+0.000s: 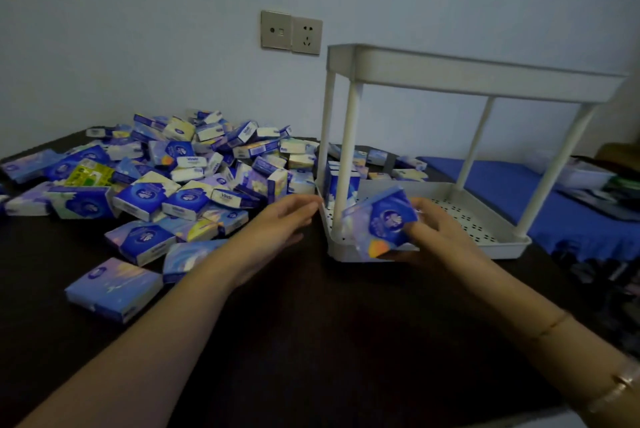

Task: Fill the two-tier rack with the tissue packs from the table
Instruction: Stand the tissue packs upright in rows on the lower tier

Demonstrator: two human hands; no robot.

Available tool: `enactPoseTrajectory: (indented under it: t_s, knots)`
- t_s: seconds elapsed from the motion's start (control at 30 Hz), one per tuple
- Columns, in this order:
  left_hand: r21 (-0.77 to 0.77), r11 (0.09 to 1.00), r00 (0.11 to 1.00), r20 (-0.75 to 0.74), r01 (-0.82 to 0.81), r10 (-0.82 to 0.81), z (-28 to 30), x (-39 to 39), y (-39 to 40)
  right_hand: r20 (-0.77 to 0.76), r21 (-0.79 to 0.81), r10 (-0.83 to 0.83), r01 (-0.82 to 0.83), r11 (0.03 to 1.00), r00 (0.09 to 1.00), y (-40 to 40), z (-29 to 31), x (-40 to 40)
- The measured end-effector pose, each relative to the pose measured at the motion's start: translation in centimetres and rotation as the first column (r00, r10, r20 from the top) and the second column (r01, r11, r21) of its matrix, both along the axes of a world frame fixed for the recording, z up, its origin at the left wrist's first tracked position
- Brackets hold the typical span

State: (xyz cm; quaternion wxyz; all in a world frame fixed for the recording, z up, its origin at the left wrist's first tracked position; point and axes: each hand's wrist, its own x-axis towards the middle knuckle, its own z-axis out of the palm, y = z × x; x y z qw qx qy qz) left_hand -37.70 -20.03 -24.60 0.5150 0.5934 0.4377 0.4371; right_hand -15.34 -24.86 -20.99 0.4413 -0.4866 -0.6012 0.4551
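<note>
Pack sits tilted in the right hand's grip at the rack's near corner, lower tier just behind; left hand hovers released, nearer the pile.

wall socket plate on wall above fingertips; blue cloth right of fingers, clutter on it.

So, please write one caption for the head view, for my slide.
Right hand holds a tissue pack at the rack's lower tier; left hand hovers open.
</note>
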Motion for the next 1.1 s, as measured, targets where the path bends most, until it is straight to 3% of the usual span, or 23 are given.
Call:
enactPoseTrajectory:
  t_s: [0.1,0.2,0.3,0.37,0.43,0.5,0.77,0.93,1.1]
  knots:
    - [0.116,0.992,0.991,-0.12,-0.041,0.055,-1.2,0.9,0.6,-0.134,-0.006,-0.024,0.023,1.0,0.991,1.7,-0.3,1.7]
    - [0.19,0.98,0.958,-0.266,-0.058,0.109,-1.6,1.4,0.8,-0.171,-0.007,-0.087,0.087,0.996,0.981,4.2,-0.5,2.4]
    - [0.283,0.957,0.934,-0.325,-0.055,0.15,-2.1,2.1,0.7,-0.033,0.016,-0.098,0.099,0.995,0.995,6.4,-0.6,2.0]
    - [0.297,0.954,0.928,-0.346,-0.032,0.139,-2.2,2.3,0.5,0.136,0.025,-0.082,0.08,0.997,0.987,7.4,-0.5,1.3]
    - [0.298,0.954,0.924,-0.354,-0.032,0.142,-2.4,2.3,0.6,0.339,0.06,-0.044,0.025,0.998,0.94,8.2,-0.3,0.3]
    - [0.291,0.956,0.922,-0.357,-0.041,0.149,-2.4,2.1,0.6,0.439,0.085,-0.008,-0.033,0.996,0.899,9.0,-0.1,-0.6]
    - [0.255,0.967,0.915,-0.383,-0.03,0.129,-2.0,2.0,0.5,0.374,-0.017,-0.011,0.019,1.0,0.928,11.5,-1.4,-2.2]
    - [0.227,0.973,0.918,-0.377,-0.034,0.12,-2.0,2.1,0.7,0.437,-0.135,0.039,0.022,0.991,0.899,12.1,-2.1,-1.8]
    - [0.202,0.979,0.913,-0.391,-0.038,0.116,-1.7,2.1,0.6,0.48,-0.125,0.089,-0.032,0.992,0.873,12.2,-2.2,-2.3]
